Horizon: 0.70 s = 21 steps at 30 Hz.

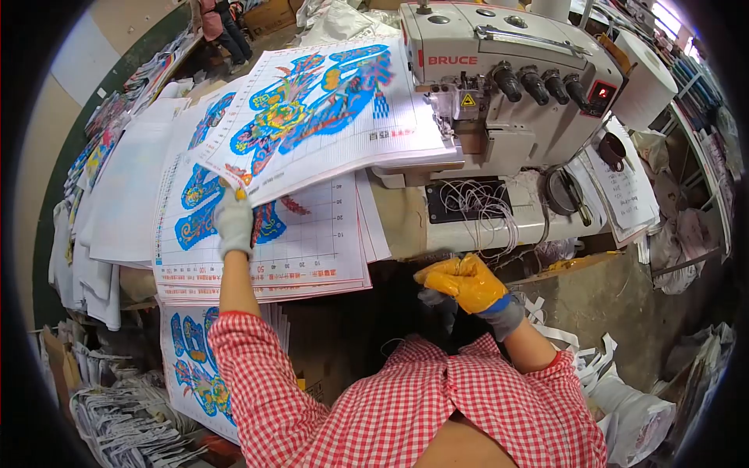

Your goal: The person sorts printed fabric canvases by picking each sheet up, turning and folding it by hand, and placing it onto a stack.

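Observation:
A printed cloth sheet (312, 117) with a blue, red and yellow pattern on a grid lies with its right edge at the needle area of a white overlock sewing machine (507, 86). My left hand (234, 222), in a pale glove, pinches the sheet's near left corner and lifts it above a stack of similar printed sheets (304, 242). Held in front of my body, below the machine bed, is my right hand (468, 285) in an orange-coated glove. Its fingers are curled together; what they hold, if anything, is hidden.
Tangled white thread (480, 210) lies on the machine bed. A dark round dish (563, 193) and handwritten papers (620, 191) are to its right. Large thread cones (640, 78) stand behind. Bundled sheets (133, 413) fill the lower left. Another person (222, 31) stands at the back.

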{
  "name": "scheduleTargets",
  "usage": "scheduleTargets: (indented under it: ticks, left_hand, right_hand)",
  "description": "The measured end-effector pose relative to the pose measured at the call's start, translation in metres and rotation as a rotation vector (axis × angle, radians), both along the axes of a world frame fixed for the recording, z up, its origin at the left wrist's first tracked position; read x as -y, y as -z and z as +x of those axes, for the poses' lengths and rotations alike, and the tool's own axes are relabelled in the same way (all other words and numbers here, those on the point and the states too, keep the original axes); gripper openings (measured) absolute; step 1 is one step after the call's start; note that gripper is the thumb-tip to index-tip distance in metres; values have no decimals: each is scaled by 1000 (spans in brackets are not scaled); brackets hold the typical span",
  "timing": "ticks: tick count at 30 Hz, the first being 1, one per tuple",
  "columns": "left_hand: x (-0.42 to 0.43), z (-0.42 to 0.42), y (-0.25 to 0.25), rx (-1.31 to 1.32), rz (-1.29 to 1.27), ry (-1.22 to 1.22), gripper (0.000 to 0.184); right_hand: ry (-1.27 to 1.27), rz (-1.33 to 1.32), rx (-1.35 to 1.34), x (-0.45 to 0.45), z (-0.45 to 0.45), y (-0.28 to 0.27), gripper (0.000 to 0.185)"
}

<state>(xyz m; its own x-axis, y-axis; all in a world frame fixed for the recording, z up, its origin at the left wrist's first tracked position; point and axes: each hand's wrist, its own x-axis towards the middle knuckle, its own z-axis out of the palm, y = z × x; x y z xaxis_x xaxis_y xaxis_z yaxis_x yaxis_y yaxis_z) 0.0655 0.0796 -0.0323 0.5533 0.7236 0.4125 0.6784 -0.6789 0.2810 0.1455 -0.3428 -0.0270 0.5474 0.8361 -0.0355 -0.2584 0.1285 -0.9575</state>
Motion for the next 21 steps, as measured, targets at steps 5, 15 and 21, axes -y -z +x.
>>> scheduleTargets:
  ticks: [5, 15, 21]
  left_hand:
    - [-4, 11, -30, -317, 213, 93, 21]
    - [246, -58, -36, -861, -100, 1193, 18]
    - [263, -46, -20, -710, -88, 1245, 14]
  right_hand:
    - [13, -97, 298, 20, -1, 6, 21]
    - [-109, 216, 567, -9, -11, -28, 43]
    - [-19, -62, 137, -9, -19, -30, 30]
